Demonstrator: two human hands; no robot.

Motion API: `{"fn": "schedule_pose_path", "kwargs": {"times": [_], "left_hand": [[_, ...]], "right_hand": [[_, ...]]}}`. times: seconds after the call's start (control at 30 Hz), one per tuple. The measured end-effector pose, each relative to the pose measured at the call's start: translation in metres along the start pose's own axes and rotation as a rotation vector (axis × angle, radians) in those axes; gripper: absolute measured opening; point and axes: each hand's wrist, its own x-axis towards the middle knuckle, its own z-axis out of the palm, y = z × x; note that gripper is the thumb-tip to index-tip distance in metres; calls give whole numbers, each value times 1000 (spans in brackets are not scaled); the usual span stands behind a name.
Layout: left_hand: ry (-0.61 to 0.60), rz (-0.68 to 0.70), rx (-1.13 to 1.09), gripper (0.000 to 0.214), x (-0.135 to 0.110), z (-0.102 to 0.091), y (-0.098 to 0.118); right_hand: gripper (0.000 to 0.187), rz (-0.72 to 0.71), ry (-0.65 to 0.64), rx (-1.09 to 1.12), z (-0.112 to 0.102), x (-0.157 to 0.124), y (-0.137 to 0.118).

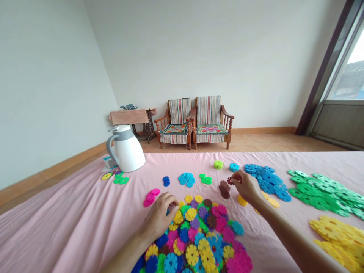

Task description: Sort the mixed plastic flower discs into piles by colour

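Dark brown, round, notched plastic disc is pinched between thumb and forefinger of the right hand, just beyond a small cluster of matching brown discs. Left hand is at the far left edge of a big mixed-colour heap of notched plastic discs, fingers curled down; can't tell if it grips anything. Pink discs lie just beside it. Beyond the heap, small separate groups: dark blue discs, light blue discs, bright green discs, a lime-green stack, a cyan stack. Right side: larger spreads of blue discs, green discs, yellow discs; some more yellow discs partly behind right forearm. All on wrinkled pink cloth. White jug with grey handle stands far left. Background: two wooden armchairs with striped covers, small cloth-draped table, pale wall.
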Motion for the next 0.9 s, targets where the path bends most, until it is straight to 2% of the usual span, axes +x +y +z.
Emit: {"fn": "schedule_pose_path", "kwargs": {"times": [0.17,0.33,0.43,0.67,0.9], "left_hand": [[-6,6,-6,12,0,2,-3],[-8,6,-9,12,1,2,-3],[-11,6,-7,11,1,2,-3],[-6,17,7,11,-2,1,-4],[6,28,14,11,-1,1,-4]], "right_hand": [[12,43,34,-5,7,1,3],[19,33,28,29,0,2,-1],[18,-39,-31,64,0,-3,-12],[13,-305,-278,139,23,-39,-52],[11,-316,-313,141,27,-51,-60]]}}
